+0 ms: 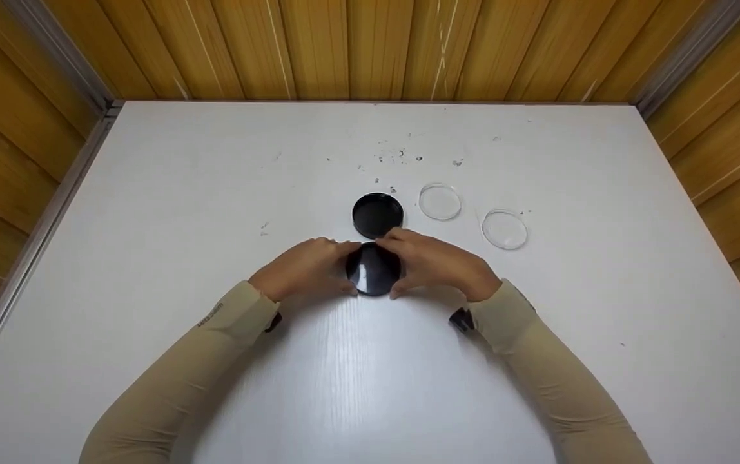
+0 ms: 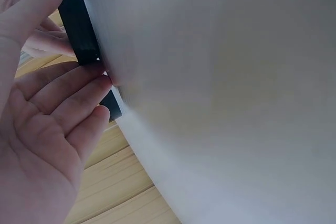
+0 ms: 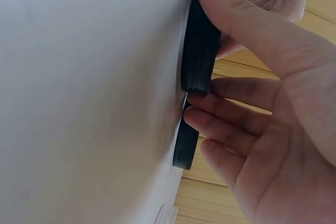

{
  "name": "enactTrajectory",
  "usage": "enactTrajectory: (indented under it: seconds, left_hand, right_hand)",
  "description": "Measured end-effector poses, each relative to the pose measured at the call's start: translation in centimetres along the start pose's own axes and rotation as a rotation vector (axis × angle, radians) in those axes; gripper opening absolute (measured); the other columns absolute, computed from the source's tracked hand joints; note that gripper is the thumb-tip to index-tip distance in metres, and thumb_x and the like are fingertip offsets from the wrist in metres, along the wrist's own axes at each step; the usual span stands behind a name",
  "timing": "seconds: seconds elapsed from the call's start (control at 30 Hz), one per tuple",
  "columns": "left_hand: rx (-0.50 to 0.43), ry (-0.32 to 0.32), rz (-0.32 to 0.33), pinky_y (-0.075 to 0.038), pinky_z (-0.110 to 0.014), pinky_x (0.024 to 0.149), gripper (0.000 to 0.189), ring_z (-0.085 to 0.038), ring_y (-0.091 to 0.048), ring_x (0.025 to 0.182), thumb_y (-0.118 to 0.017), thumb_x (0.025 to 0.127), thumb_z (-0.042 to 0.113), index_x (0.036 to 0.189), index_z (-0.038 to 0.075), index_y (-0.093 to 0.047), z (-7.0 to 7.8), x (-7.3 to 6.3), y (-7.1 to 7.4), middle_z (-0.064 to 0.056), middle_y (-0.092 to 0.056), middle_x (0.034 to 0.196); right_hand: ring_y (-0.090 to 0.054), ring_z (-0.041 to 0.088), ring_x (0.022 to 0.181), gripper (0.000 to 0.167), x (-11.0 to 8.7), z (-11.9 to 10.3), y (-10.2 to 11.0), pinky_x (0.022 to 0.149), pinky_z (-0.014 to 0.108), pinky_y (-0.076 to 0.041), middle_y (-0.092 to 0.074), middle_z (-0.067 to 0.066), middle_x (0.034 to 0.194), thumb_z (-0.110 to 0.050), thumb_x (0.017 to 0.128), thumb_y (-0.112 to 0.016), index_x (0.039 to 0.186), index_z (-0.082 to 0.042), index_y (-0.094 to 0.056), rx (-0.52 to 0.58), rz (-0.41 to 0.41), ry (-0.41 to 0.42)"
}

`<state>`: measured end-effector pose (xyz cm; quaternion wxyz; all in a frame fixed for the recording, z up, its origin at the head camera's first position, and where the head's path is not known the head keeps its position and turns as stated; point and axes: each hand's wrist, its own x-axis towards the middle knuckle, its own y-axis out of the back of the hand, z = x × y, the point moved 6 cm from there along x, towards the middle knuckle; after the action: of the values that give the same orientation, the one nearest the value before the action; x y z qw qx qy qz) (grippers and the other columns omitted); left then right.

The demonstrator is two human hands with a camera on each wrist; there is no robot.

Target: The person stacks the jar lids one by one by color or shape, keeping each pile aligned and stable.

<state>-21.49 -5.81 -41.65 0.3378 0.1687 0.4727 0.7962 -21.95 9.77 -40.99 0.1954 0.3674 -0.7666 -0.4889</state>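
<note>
Between both hands sits a shallow round black dish [image 1: 373, 269] with a glossy top, low on the white table. My left hand [image 1: 311, 267] grips its left side, thumb at the near edge and fingers at the far edge. On the other side, my right hand [image 1: 438, 263] holds it the same way. Just beyond, a second black round dish [image 1: 378, 215] lies with its raised rim showing, close to the right fingertips. In the right wrist view the thumb presses the side wall of the gripped dish [image 3: 201, 51], fingers curving behind it.
Two clear round dishes lie to the right of the black ones: one clear dish [image 1: 439, 201] farther back, another clear dish [image 1: 505, 229] farther right. Small dark marks [image 1: 401, 154] dot the white table [image 1: 183, 167] toward the back. Wood-panelled walls [image 1: 376, 51] border it.
</note>
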Motion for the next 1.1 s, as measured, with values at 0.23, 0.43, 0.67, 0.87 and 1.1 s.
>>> enactTrajectory:
  seconds: [0.23, 0.43, 0.67, 0.87, 1.1]
  left_hand:
    - [-0.070, -0.023, -0.024, -0.049, -0.032, 0.097, 0.066, -0.012, -0.062, 0.112, -0.080, 0.078, 0.030, 0.137, 0.013, -0.053, -0.1, -0.1, 0.0, -0.001, -0.067, 0.120]
    - [-0.157, 0.004, -0.072, -0.046, -0.034, 0.102, 0.074, -0.011, -0.057, 0.120, -0.077, 0.081, 0.026, 0.145, 0.011, -0.043, -0.8, 0.0, 0.5, -0.002, -0.062, 0.130]
    - [-0.183, 0.114, -0.001, -0.034, -0.037, 0.113, 0.084, -0.019, -0.038, 0.139, -0.073, 0.085, 0.032, 0.152, 0.007, -0.027, -2.1, 0.2, 1.9, -0.008, -0.038, 0.152]
    - [-0.136, 0.178, 0.077, -0.023, -0.039, 0.119, 0.087, -0.025, -0.025, 0.146, -0.069, 0.088, 0.040, 0.154, 0.010, -0.020, -3.4, 1.1, 2.9, -0.006, -0.023, 0.159]
    - [-0.094, 0.184, 0.105, -0.013, -0.039, 0.121, 0.090, -0.026, -0.017, 0.148, -0.070, 0.087, 0.040, 0.154, 0.007, -0.018, -4.0, 3.1, 3.4, -0.008, -0.019, 0.160]
  right_hand:
    - [-0.054, 0.022, 0.112, 0.088, -0.3, 0.2, 0.0, 0.100, 0.035, -0.045, -0.051, 0.011, 0.128, -0.029, 0.070, -0.087, 0.142, -0.001, -0.044, 0.031, -0.031, -0.018]
    - [-0.053, 0.023, 0.118, 0.091, -0.5, 0.6, 0.4, 0.104, 0.037, -0.043, -0.051, 0.013, 0.132, -0.027, 0.070, -0.086, 0.144, -0.001, -0.041, 0.057, -0.033, -0.009]
    - [-0.049, 0.025, 0.128, 0.083, -0.8, 1.7, 1.6, 0.109, 0.040, -0.039, -0.050, 0.012, 0.138, -0.029, 0.078, -0.080, 0.145, -0.002, -0.040, 0.125, -0.041, -0.054]
    - [-0.047, 0.027, 0.130, 0.077, -0.5, 3.3, 3.1, 0.110, 0.042, -0.036, -0.050, 0.014, 0.140, -0.026, 0.081, -0.078, 0.144, -0.001, -0.041, 0.182, 0.030, -0.070]
    - [-0.039, 0.026, 0.137, 0.077, 0.4, 5.3, 4.0, 0.115, 0.042, -0.031, -0.045, 0.011, 0.146, -0.027, 0.081, -0.078, 0.145, -0.005, -0.042, 0.173, 0.094, -0.114]
